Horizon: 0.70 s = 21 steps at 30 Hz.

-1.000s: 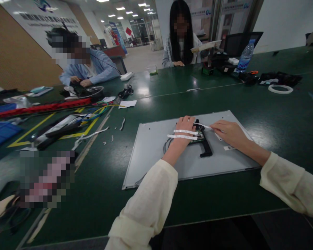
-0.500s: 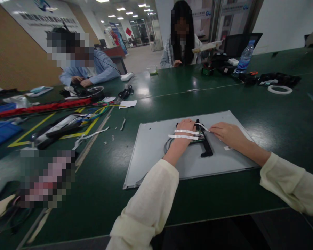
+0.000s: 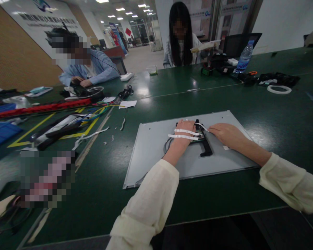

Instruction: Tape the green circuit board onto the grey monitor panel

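A black frame-like device [image 3: 206, 147] with a partly visible circuit board lies on a white board [image 3: 148, 156]. My left hand [image 3: 187, 126] lies over the device's upper left part, its fingers bent down onto it; the fingertips are largely hidden. Two white tape strips [image 3: 184, 136] run across the back of that hand. My right hand [image 3: 225, 134], just right of the device, pinches one end of another thin white strip [image 3: 202, 126]. That strip's other end reaches the device's top edge near my left fingers. A grey cable [image 3: 167, 144] curves out from under my left hand.
Left on the green table [image 3: 99, 187] are a blue tray [image 3: 5, 132], cables, tape scraps and a blurred-out object [image 3: 47, 180]. A roll of white tape [image 3: 279, 89] and a water bottle [image 3: 245, 57] stand far right. Two people sit across the table.
My hands, the strip and the device stay almost where they were. Across the table, one person's head has tipped lower and their hand has dropped from sight.
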Motion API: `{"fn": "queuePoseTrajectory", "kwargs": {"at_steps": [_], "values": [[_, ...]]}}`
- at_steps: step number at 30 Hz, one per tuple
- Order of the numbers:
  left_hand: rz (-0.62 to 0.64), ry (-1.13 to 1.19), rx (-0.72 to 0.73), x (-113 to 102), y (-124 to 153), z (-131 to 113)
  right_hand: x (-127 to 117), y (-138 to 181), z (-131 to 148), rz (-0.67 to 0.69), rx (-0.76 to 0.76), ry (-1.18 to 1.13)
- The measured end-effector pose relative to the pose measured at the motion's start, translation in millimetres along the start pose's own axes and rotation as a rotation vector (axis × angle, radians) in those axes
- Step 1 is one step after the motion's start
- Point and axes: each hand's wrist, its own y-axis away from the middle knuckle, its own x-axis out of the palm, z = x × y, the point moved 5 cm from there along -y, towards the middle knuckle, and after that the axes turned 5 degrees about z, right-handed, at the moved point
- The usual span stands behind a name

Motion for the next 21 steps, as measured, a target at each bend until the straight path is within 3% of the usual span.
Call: {"fn": "queuePoseTrajectory", "kwargs": {"at_steps": [6,11,21], "values": [[-0.026,0.022,0.003,-0.4,2.8,-0.4,0.1,4.0,-4.4,-0.113,0.080,-0.236],[-0.040,0.002,0.008,1.7,2.3,0.3,0.7,4.2,2.1,-0.029,0.068,-0.372],[-0.012,-0.007,-0.060,-2.8,6.1,-2.0,2.5,10.4,3.1,0.069,0.081,-0.311]]}}
